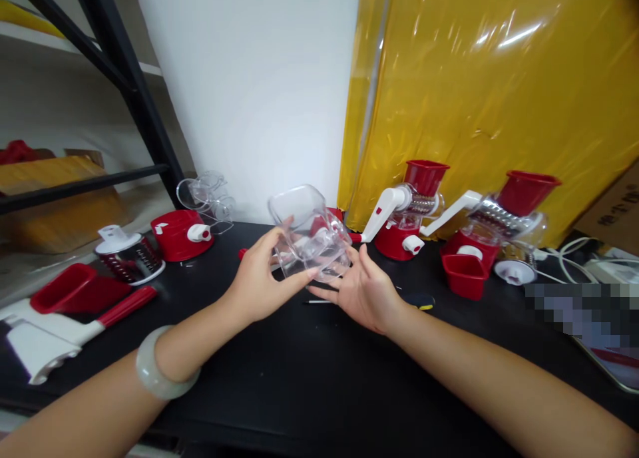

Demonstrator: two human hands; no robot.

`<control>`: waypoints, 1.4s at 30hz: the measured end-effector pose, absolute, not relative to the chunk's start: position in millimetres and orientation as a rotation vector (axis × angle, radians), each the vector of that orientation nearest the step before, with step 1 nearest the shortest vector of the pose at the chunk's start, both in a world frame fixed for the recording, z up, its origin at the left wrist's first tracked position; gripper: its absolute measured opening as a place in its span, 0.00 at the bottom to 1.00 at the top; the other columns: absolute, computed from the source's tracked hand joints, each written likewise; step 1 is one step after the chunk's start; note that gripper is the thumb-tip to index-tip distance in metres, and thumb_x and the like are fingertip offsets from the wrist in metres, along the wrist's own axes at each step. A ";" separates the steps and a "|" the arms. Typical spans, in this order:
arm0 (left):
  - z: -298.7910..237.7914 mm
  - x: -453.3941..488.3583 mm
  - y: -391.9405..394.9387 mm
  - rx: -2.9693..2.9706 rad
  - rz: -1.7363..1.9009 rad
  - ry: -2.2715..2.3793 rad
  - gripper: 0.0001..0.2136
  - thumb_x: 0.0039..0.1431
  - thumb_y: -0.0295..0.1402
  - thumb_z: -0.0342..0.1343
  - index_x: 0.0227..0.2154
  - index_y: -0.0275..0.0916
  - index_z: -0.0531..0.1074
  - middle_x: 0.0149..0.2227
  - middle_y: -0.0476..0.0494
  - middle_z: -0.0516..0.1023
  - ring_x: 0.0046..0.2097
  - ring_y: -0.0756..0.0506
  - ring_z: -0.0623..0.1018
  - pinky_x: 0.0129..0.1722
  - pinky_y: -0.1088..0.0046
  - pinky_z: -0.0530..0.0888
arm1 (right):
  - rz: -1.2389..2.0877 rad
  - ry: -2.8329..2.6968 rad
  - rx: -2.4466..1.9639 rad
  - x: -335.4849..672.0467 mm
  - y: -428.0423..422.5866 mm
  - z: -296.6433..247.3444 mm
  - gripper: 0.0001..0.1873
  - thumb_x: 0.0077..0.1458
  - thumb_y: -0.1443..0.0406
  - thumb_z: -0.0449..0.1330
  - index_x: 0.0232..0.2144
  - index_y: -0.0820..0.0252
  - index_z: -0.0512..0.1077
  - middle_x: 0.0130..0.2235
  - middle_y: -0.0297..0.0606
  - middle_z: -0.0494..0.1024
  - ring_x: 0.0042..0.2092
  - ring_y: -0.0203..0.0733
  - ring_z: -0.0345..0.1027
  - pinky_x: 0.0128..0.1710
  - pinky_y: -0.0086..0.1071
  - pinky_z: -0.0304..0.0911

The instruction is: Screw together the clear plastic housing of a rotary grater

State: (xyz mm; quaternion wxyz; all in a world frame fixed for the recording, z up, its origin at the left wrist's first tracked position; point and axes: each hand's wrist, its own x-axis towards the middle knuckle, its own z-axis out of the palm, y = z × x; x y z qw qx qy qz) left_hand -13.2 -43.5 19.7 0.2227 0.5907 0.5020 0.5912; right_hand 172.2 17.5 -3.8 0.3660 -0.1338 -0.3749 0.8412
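My left hand (262, 271) is closed on a clear plastic grater housing (299, 205), thumb along its near lower edge and fingers on its left side. It is held tilted above the black table. At its lower right side is my right hand (367, 288), palm turned up and fingers stretched apart, some fingertips against or just under the plastic. I cannot tell how much weight they bear. Red and white parts show through and behind the housing. On the table beneath lies a screwdriver (422, 302), its handle partly behind my right wrist.
Two assembled red rotary graters (399, 238) (499, 212) stand right. At left are a red base (182, 235), another clear housing (212, 195), a drum (130, 255), a red hopper (74, 288) and a white crank with red handle (127, 308). A blurred tablet-like device (606, 358) lies far right.
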 end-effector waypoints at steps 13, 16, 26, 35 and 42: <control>22.1 -3.6 -39.4 1.009 1.517 1.282 0.27 0.47 0.43 0.69 0.48 0.40 0.68 0.44 0.44 0.75 0.43 0.44 0.78 0.40 0.65 0.78 | 1.200 -1.656 -0.538 167.0 16.9 -32.4 0.49 0.47 0.66 0.68 0.65 0.45 0.47 0.66 0.46 0.52 0.62 0.52 0.59 0.55 0.51 0.67; 20.4 -1.7 -40.7 0.959 1.505 1.249 0.24 0.48 0.44 0.68 0.45 0.41 0.69 0.42 0.45 0.76 0.41 0.44 0.79 0.39 0.66 0.78 | 0.954 -1.773 -0.563 168.6 17.4 -35.2 0.47 0.50 0.66 0.66 0.65 0.49 0.47 0.64 0.49 0.55 0.63 0.53 0.56 0.55 0.51 0.68; 18.1 -1.7 -40.3 0.897 1.468 1.242 0.23 0.49 0.47 0.67 0.42 0.40 0.71 0.39 0.47 0.75 0.36 0.48 0.78 0.37 0.66 0.79 | 0.506 -1.934 -0.563 173.0 15.5 -28.5 0.41 0.55 0.68 0.62 0.67 0.48 0.51 0.64 0.49 0.57 0.66 0.54 0.54 0.59 0.52 0.64; 14.7 -2.2 -38.0 0.819 1.445 1.229 0.22 0.49 0.47 0.67 0.41 0.39 0.71 0.39 0.46 0.75 0.35 0.47 0.77 0.39 0.63 0.78 | 0.246 -2.039 -0.672 176.3 12.8 -22.1 0.39 0.56 0.69 0.60 0.67 0.48 0.52 0.66 0.50 0.56 0.67 0.56 0.53 0.61 0.54 0.61; 17.0 -1.6 -41.6 0.874 1.487 1.214 0.23 0.48 0.47 0.67 0.43 0.41 0.71 0.41 0.47 0.75 0.37 0.46 0.78 0.41 0.62 0.78 | 0.169 -2.049 -0.647 179.7 17.0 -20.6 0.38 0.62 0.65 0.58 0.69 0.48 0.47 0.67 0.51 0.55 0.68 0.56 0.51 0.63 0.55 0.59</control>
